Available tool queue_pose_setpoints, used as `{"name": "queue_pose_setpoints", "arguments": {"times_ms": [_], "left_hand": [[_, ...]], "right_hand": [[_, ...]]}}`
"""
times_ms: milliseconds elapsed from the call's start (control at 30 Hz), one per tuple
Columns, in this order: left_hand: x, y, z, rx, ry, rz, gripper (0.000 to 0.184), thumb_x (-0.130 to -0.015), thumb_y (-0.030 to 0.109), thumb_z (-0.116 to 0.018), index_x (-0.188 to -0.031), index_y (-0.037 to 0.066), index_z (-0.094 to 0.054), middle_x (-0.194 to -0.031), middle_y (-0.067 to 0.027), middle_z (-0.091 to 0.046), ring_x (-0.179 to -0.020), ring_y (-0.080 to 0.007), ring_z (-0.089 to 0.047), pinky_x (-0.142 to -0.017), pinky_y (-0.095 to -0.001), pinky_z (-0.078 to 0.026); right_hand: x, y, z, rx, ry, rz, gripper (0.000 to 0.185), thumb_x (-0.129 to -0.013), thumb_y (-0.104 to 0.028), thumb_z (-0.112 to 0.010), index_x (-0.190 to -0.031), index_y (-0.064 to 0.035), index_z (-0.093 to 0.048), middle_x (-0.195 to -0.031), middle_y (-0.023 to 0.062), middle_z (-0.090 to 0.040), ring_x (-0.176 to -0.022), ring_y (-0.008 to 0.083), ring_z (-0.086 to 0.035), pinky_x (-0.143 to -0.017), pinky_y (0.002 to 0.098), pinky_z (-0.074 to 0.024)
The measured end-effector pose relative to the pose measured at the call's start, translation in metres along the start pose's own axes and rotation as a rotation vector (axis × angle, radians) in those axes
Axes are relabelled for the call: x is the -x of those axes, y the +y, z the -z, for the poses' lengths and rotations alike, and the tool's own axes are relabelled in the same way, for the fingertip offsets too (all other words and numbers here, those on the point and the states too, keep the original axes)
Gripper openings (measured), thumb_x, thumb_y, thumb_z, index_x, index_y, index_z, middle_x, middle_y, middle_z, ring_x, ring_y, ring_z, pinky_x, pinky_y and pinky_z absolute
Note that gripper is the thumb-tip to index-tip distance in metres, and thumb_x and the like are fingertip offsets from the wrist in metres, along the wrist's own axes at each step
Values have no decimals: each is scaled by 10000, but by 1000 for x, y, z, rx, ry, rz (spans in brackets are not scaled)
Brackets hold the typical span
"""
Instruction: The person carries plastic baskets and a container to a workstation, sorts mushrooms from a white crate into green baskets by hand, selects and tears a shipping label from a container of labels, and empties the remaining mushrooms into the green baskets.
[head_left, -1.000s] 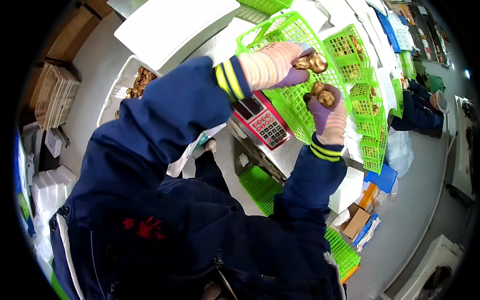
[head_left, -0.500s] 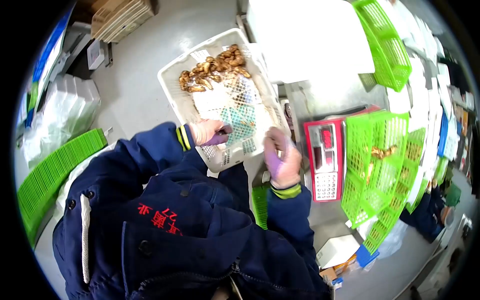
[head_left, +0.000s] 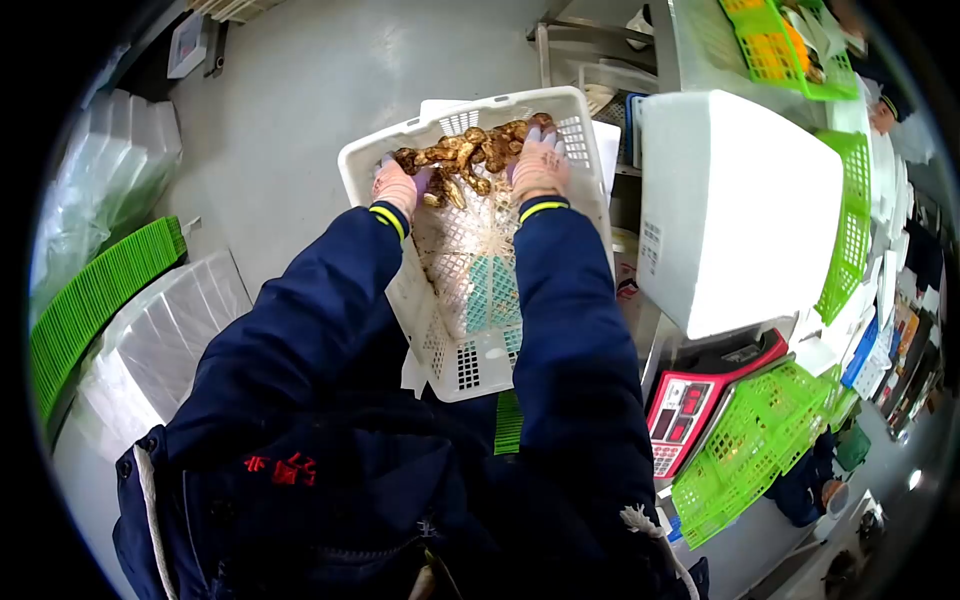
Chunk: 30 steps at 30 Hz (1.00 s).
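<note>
A white plastic basket point(head_left: 435, 350) stands before me, with a row of knobbly brown mushrooms point(head_left: 470, 155) along its far side. At the left end of the row my left hand point(head_left: 396, 187), in a pale glove with purple fingertips, rests with thumb and fingers apart against the mushrooms. Over the right end lies my right hand point(head_left: 540, 168), gloved alike, fingers stretched out and touching the mushrooms. Neither hand is closed round one. Crumbs and a turquoise patch point(head_left: 492, 290) show on the lattice floor of the basket.
On the right stand a white foam box point(head_left: 740, 215), a red digital scale point(head_left: 690, 405) and a green crate point(head_left: 740, 450) tilted against it. Clear plastic-wrapped stacks point(head_left: 130, 180) and green crates point(head_left: 110, 310) are on the left. Another person point(head_left: 805, 485) is at the far right.
Both my hands have moved forward from the near part of the basket to the mushrooms at the far side. The view has shifted, bringing the foam box and scale lower in the picture.
</note>
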<state>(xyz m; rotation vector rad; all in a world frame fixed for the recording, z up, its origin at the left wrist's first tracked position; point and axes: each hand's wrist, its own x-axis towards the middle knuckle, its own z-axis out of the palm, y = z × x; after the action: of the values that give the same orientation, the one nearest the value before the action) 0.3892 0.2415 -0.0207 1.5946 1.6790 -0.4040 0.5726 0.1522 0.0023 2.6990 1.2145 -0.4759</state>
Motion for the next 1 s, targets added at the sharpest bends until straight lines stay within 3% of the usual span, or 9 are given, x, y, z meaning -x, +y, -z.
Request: {"name": "queue_pose_setpoints", "arguments": {"times_ms": [167, 267, 400, 600, 633, 700, 733, 833, 1000], "left_hand": [[-10, 9, -8, 56, 30, 67, 711, -663, 428, -691, -1138, -36, -438, -1154, -218, -505, -1081, -334, -486, -916, -361, -395], [-15, 18, 1, -10, -93, 59, 685, -660, 442, -685, -1139, 3, -466, -1128, -193, -540, -1066, -327, -508, -910, -374, -397], [-20, 21, -2, -174, -64, -62, 687, -644, 459, -698, -1116, 7, -487, -1092, -181, -563, -1042, -316, -526, -879, -359, -417], [-15, 14, -20, 420, -109, -63, 765, -584, 466, -737, -1125, -12, -485, -1070, -197, -564, -1023, -323, -528, -887, -364, -413], [-17, 13, -23, 419, -111, -60, 765, -584, 466, -737, -1125, -12, -485, -1070, -197, -564, -1023, -323, -528, -887, -364, -413], [-16, 17, -26, -60, -85, -151, 840, -574, 488, -729, -1193, 4, -433, -1192, -228, -468, -1129, -335, -439, -942, -373, -370], [-13, 20, -30, -67, -158, -84, 889, -564, 492, -725, -1241, 27, -384, -1300, -238, -338, -1208, -355, -331, -984, -380, -324], [4, 19, -39, -27, 64, -203, 870, -588, 460, -723, -1262, 46, -362, -1283, -193, -377, -1184, -323, -370, -978, -361, -337], [-4, 11, -55, 114, 56, -287, 884, -551, 406, -758, -1255, 41, -368, -1265, -220, -363, -1174, -340, -364, -974, -373, -338]], "right_hand": [[-22, -5, 4, 63, -83, -22, 634, -679, -329, -687, -1197, -88, -412, -1237, 121, -415, -1113, 282, -449, -853, 381, -422], [-34, -14, 30, 41, -404, -142, 720, -657, -351, -723, -1238, -96, -384, -1245, 112, -381, -1089, 289, -473, -812, 389, -466], [-31, -25, 20, 61, -364, -143, 770, -651, -371, -732, -1281, -139, -353, -1341, 135, -305, -1139, 303, -438, -903, 412, -408], [-26, -9, 22, -38, -319, -85, 815, -657, -392, -721, -1318, -150, -310, -1370, 167, -264, -1139, 345, -428, -907, 425, -398], [-25, -15, 31, 2, -373, -114, 825, -653, -399, -721, -1319, -144, -305, -1371, 173, -261, -1139, 346, -427, -899, 422, -405], [-23, -22, 36, 54, -413, -116, 819, -647, -409, -718, -1312, -145, -320, -1374, 185, -251, -1124, 347, -440, -870, 420, -424], [-21, -24, 32, 113, -346, -76, 796, -653, -420, -711, -1303, -154, -336, -1363, 180, -266, -1115, 343, -447, -861, 415, -430], [-22, -29, 35, 182, -291, -46, 774, -648, -462, -702, -1283, -170, -369, -1337, 163, -303, -1087, 323, -474, -815, 399, -456], [-42, -24, 34, 231, -510, -39, 767, -620, -528, -695, -1247, -179, -424, -1312, 143, -337, -1061, 276, -503, -755, 363, -479]]}}
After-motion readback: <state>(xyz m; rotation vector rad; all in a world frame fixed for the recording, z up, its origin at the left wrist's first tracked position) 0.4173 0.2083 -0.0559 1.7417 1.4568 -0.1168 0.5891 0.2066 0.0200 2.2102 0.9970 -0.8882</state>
